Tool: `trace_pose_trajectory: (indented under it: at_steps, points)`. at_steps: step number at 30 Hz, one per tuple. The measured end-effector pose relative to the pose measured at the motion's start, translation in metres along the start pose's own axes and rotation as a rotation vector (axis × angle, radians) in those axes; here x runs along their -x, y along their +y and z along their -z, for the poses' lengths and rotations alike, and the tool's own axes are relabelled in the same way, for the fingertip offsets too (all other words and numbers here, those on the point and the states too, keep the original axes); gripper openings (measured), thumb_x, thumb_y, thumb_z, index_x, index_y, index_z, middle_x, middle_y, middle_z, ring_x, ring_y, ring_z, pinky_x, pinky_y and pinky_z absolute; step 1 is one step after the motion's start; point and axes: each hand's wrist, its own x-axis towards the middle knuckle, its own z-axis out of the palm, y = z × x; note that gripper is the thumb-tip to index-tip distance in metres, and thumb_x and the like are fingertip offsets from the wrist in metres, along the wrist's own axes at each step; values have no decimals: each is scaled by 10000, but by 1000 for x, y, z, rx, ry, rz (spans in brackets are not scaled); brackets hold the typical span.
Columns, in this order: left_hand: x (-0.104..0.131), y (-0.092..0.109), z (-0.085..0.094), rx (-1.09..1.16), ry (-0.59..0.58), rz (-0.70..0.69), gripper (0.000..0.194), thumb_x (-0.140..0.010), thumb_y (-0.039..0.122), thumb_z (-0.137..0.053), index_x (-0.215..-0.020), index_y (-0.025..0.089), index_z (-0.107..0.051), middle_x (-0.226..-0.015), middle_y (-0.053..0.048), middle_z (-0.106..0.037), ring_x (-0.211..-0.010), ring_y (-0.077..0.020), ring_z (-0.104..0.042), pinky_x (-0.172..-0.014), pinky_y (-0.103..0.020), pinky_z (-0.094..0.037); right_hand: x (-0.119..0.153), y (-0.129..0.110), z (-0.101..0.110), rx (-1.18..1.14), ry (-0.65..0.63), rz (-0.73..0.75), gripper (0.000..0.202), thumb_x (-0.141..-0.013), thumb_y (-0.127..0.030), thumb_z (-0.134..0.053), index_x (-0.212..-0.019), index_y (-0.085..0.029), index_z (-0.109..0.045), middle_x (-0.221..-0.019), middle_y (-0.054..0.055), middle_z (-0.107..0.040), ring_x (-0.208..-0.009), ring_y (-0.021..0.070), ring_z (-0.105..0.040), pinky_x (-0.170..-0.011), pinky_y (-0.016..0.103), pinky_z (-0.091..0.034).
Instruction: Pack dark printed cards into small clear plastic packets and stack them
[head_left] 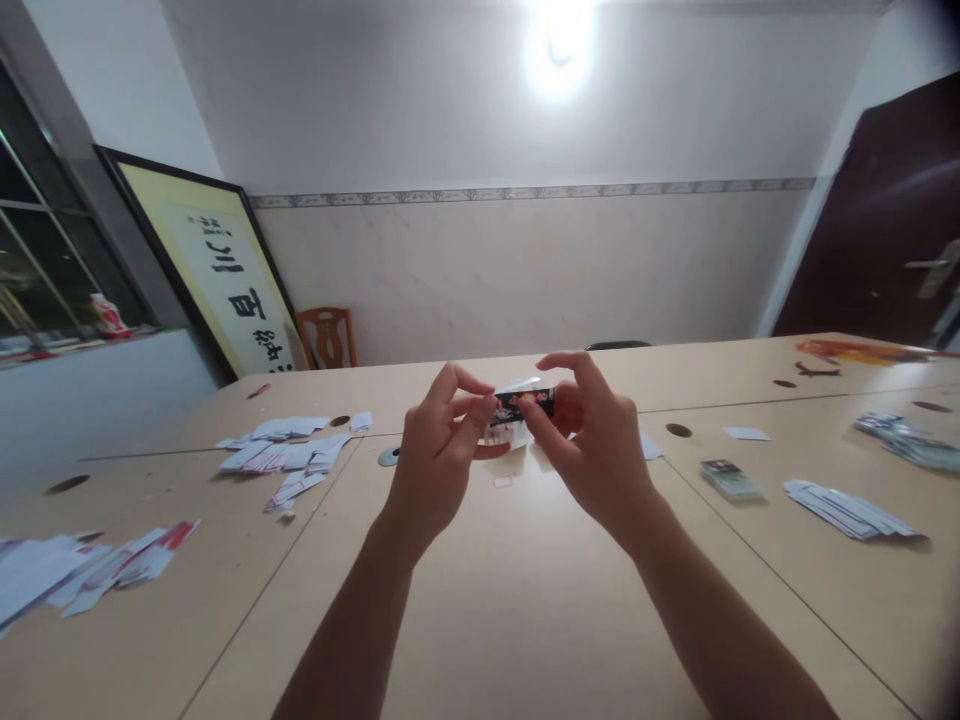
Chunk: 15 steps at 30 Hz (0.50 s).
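Observation:
A small black piece with red and orange lettering (pixel 513 407) is held level above the table, between both hands; its exact kind cannot be told. My left hand (pixel 437 455) pinches its left end between thumb and fingers. At the right end, my right hand (pixel 594 440) grips it, the thumb pressed on the front and the index finger raised and curled. A whitish, partly see-through sheet or wrapper (pixel 511 434) shows just behind and below the black piece. On the table under the hands lies a small red-outlined slip (pixel 502 482).
White paper slips (pixel 281 455) lie in loose piles on the left, more (pixel 112 570) nearer me. To the right are a card stack (pixel 730 480), fanned white papers (pixel 851 510) and plastic-looking packets (pixel 904 440). Round holes (pixel 679 430) dot the table (pixel 495 620). A framed scroll (pixel 225 265) leans on the wall.

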Motion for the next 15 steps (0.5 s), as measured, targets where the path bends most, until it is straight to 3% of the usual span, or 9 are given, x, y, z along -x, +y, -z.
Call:
trace_pose_trajectory:
  at_steps: [4,8,15]
  points:
    - [0,4,2,31,29,13,253,-856,400,-669,-881,200,-516,-742,5,-667,-711,-154,-691,-607,-313,-653,-1,0,0,35,56,30,225,-874,-349,-622,-1027,-217,-524,-559,-80,-550,-445,87,-502,-478,228,-409]
    - [1,8,7,74,15,56,285,-841,413,-683,-893,201,-499,-789,-12,-705,-690,-167,-709,-607,-336,-653,-2,-2,2,-71,27,-20,211,-862,-389,-659,-844,-215,-541,-514,-80,-534,-419,71,-475,-460,217,-387]
    - [3,10,10,144,-28,72,271,-837,393,-695,-887,208,-503,-735,12,-690,-627,-137,-686,-576,-300,-643,-1,-4,6,-205,23,-80,236,-879,-353,-631,-717,-196,-562,-539,-43,-534,-466,84,-483,-431,215,-361]
